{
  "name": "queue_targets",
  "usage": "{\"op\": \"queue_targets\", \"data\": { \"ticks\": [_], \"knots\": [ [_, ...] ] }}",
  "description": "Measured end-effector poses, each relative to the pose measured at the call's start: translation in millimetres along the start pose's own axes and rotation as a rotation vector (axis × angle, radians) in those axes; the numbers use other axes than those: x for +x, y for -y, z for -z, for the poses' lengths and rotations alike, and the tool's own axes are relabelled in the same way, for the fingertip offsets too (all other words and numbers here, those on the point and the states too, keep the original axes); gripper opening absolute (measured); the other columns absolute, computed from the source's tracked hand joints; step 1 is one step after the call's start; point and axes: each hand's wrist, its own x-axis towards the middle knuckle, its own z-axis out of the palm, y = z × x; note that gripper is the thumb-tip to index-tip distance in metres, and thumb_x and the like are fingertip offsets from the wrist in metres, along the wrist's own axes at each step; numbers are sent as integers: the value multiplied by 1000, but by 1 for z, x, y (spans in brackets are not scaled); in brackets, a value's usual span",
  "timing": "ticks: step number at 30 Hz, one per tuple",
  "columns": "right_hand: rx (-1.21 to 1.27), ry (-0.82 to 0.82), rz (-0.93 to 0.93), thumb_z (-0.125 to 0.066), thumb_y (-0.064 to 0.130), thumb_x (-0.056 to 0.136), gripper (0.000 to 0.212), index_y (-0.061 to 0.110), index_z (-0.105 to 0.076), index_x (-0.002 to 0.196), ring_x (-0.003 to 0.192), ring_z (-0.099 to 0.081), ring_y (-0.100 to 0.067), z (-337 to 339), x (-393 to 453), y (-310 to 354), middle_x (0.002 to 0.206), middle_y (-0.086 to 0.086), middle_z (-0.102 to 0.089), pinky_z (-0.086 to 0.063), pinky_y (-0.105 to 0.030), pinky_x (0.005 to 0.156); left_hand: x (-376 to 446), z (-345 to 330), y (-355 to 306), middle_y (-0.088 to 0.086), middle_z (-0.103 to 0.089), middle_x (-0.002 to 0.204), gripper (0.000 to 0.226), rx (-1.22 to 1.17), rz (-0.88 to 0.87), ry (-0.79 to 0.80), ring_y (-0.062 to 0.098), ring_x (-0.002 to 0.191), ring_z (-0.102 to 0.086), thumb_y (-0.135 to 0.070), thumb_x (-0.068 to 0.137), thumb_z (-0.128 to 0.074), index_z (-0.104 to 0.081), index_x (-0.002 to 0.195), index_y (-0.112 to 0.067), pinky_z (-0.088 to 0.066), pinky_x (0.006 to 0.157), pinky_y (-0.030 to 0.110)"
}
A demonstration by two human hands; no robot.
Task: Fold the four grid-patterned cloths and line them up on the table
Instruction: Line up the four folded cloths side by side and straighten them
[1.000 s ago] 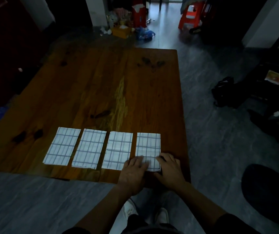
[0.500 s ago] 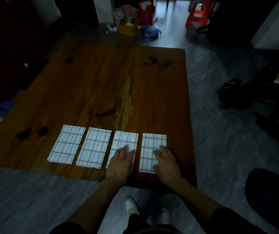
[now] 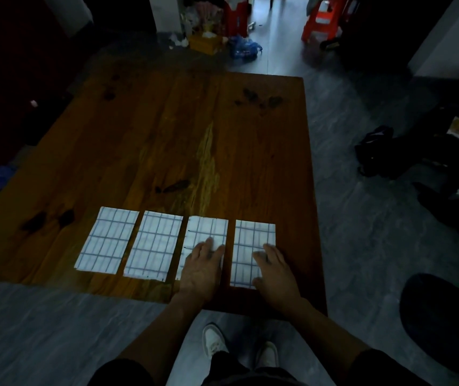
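From the head view I count four folded grid-patterned cloths lying flat in one row along the near edge of the wooden counter (image 3: 167,129), side by side with narrow strips of bare wood between them. Reading from my left: the first cloth (image 3: 108,239), the second cloth (image 3: 154,243), the third cloth (image 3: 209,229) and the fourth cloth (image 3: 250,246), which sits nearest the counter's right edge. I see two hands. My left hand (image 3: 202,270) lies palm down on the near half of the third cloth, its fingers straight and together, pressing flat; its grip is fully open and has hold of nothing. My right hand (image 3: 275,271) lies palm down across the near right part of the fourth cloth, its fingers extended over the cloth and the heel over bare wood; that grip is open too, closed round nothing. The first and second cloths lie untouched, well apart from both hands. Below the counter's near edge I see two white shoes (image 3: 214,342) on the grey floor (image 3: 42,330). Past the far end of the counter stand one red stool (image 3: 325,19) and one yellow box (image 3: 204,43), and to the right lies one black bag (image 3: 374,151) on the floor.
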Motion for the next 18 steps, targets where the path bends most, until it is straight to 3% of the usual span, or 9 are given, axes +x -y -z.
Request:
{"op": "queue_targets", "data": {
  "ticks": [5, 18],
  "knots": [
    [43, -60, 37, -57, 30, 91, 59, 22, -33, 145, 148, -6, -23, 1, 1, 0, 160, -6, -15, -22, -42, 118, -4, -1, 5, 8, -15, 161, 64, 17, -41, -37, 28, 147, -13, -41, 93, -54, -26, 150, -30, -28, 114, 49],
    [43, 3, 22, -62, 23, 89, 63, 21, -34, 145, 147, -5, -24, 3, 3, 5, 159, -4, -12, -23, -39, 116, -9, -10, 12, 7, -18, 160, 67, 47, -31, -3, 30, 146, -16, -42, 91, -56, -25, 149, -31, -31, 113, 49]
  ]
}}
